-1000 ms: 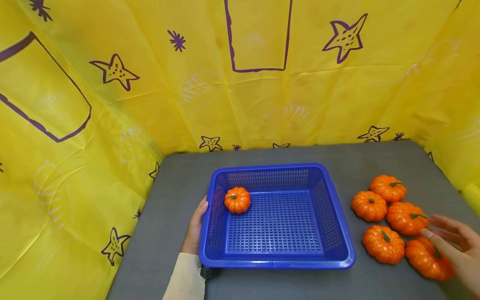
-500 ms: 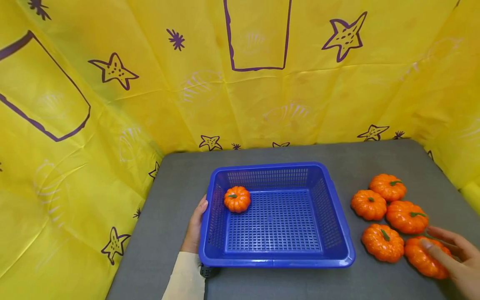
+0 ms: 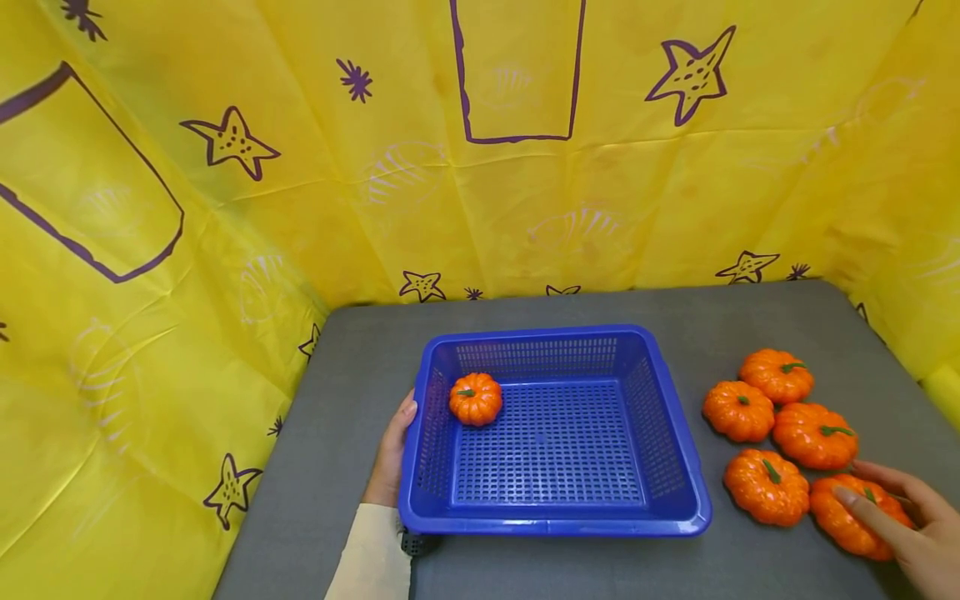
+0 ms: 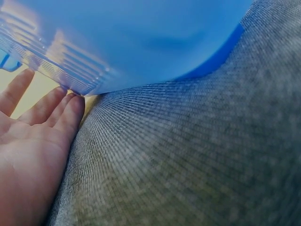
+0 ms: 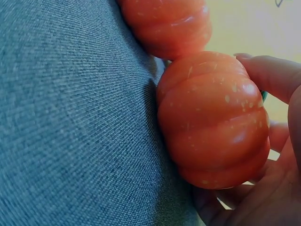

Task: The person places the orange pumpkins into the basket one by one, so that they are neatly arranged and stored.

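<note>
In the head view my right hand (image 3: pixel 918 529) is at the front right, holding the nearest orange pumpkin (image 3: pixel 847 518). The thumb lies over its top near the green stem, and the other fingers curl round its far side. The right wrist view shows this pumpkin (image 5: pixel 211 122) low against the grey cloth, with fingers behind and beneath it. My left hand (image 3: pixel 392 454) rests against the left wall of a blue plastic basket (image 3: pixel 555 527). Its fingers (image 4: pixel 70 110) are nearly straight, tips touching the basket's side. One smaller pumpkin (image 3: pixel 476 400) sits inside, at the back left.
Several more orange pumpkins (image 3: pixel 813 436) cluster on the grey table (image 3: pixel 570 571) right of the basket, close to the held one. A yellow cloth (image 3: pixel 510 217) with starfish drawings hangs behind the table and along both sides.
My right hand has come down onto the nearest pumpkin, its thumb and fingers now closed round it. That pumpkin has shifted slightly. My left hand and the basket stay put.
</note>
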Demonstrator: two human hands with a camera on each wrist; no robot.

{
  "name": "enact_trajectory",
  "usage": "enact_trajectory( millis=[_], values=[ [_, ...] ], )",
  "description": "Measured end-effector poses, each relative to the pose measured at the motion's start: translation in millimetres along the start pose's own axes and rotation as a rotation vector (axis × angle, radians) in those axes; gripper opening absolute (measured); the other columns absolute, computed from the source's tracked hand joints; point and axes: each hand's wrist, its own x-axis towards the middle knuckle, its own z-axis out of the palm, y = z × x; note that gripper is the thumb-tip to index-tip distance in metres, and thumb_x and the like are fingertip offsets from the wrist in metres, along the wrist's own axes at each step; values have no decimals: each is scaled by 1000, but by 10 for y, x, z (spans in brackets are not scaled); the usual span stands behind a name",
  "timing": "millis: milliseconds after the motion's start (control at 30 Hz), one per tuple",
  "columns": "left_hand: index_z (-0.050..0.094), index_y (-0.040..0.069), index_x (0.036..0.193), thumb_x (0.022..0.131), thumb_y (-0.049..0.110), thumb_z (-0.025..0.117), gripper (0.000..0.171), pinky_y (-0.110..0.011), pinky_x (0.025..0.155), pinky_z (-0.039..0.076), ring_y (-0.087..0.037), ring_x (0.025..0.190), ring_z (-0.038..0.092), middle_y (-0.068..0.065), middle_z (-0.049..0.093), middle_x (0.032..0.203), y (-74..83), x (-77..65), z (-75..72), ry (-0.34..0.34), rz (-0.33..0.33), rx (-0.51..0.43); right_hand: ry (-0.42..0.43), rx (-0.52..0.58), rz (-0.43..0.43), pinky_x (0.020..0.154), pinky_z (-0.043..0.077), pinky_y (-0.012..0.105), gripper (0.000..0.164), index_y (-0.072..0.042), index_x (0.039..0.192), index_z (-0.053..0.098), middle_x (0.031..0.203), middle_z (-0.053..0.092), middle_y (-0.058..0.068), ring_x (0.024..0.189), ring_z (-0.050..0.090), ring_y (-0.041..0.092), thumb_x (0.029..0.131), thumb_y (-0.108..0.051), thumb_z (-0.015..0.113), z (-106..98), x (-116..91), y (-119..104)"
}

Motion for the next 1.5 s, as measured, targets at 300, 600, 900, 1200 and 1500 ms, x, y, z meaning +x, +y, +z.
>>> enact_trajectory(
  millis=[300, 600, 900, 1200, 1500],
  values=[
    [24, 20, 174, 113, 42, 39, 67, -47, 113, 47, -29, 140, 54, -13, 43, 167, 0, -4, 3, 4, 1, 0, 14, 53, -4, 61, 49, 11, 59, -59, 114, 60, 96, 60, -38, 79, 60, -13, 102, -3, 75, -12, -19, -43],
    [23, 16, 174, 112, 39, 37, 67, -46, 111, 48, -29, 137, 55, -12, 46, 163, 1, 13, 5, -13, 30, 6, 59, 116, -77, 61, 49, 10, 61, -52, 115, 71, 101, 63, -36, 81, 62, -13, 99, 7, 72, -61, -19, -12],
    [24, 14, 173, 112, 38, 37, 66, -45, 109, 50, -28, 133, 58, -11, 51, 159, -19, 25, -16, -21, 42, 12, 77, 195, -56, 58, 51, 12, 58, -46, 116, 77, 101, 67, -33, 83, 64, -14, 100, 9, 69, -108, -10, -48],
    [28, 18, 172, 111, 38, 38, 65, -46, 110, 49, -28, 134, 58, -12, 50, 160, -19, 22, -10, 3, 21, -11, 55, 291, -74, 56, 52, 14, 53, -39, 114, 81, 98, 73, -25, 81, 67, -9, 99, 10, 68, -124, 11, -97],
    [27, 20, 173, 113, 39, 37, 64, -47, 112, 48, -28, 136, 56, -14, 46, 164, -35, 27, -17, -6, 20, -12, 112, 105, -90, 65, 46, 6, 56, -50, 111, 74, 102, 64, -38, 90, 59, -18, 98, 5, 72, -105, 34, -302]
  ],
)
